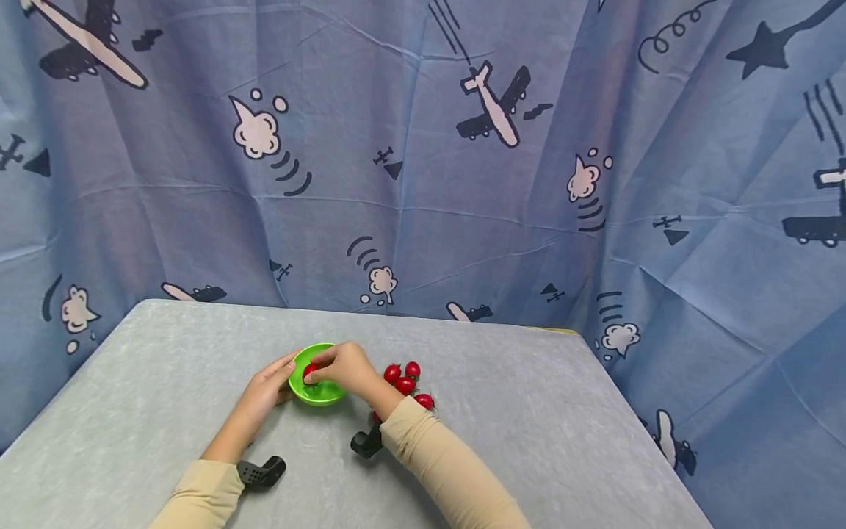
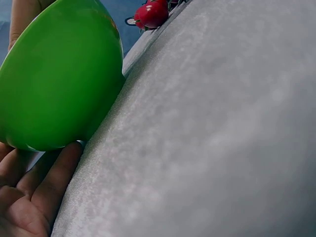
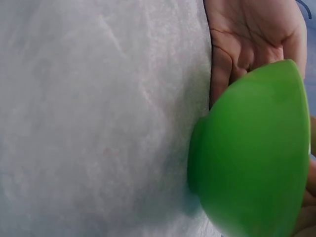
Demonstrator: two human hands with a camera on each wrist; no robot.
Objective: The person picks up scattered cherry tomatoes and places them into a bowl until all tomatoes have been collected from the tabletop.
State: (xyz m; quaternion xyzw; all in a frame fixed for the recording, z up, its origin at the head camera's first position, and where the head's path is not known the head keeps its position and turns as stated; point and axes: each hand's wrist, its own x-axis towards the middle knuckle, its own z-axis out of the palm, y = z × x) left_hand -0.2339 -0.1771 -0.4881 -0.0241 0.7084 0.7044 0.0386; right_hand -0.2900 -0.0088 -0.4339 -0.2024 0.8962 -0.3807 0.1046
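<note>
A green bowl (image 1: 317, 399) stands on the table toward the left. My left hand (image 1: 266, 387) holds it at its left side, the thumb side at the rim and the other fingers low against the outer wall, as the left wrist view shows. My right hand (image 1: 350, 367) reaches over the bowl's right rim and pinches a red cherry tomato (image 1: 309, 372) inside it. The right wrist view shows the bowl's outer wall (image 3: 252, 153) with my left palm (image 3: 252, 32) behind it; the tomato is hidden there.
Several cherry tomatoes (image 1: 405, 385) with green stems lie right of the bowl, one partly hidden by the right wrist. Black wrist camera mounts (image 1: 263, 472) sit on both wrists. A blue curtain (image 1: 423, 184) with airplane prints hangs behind the grey-white table (image 1: 529, 441).
</note>
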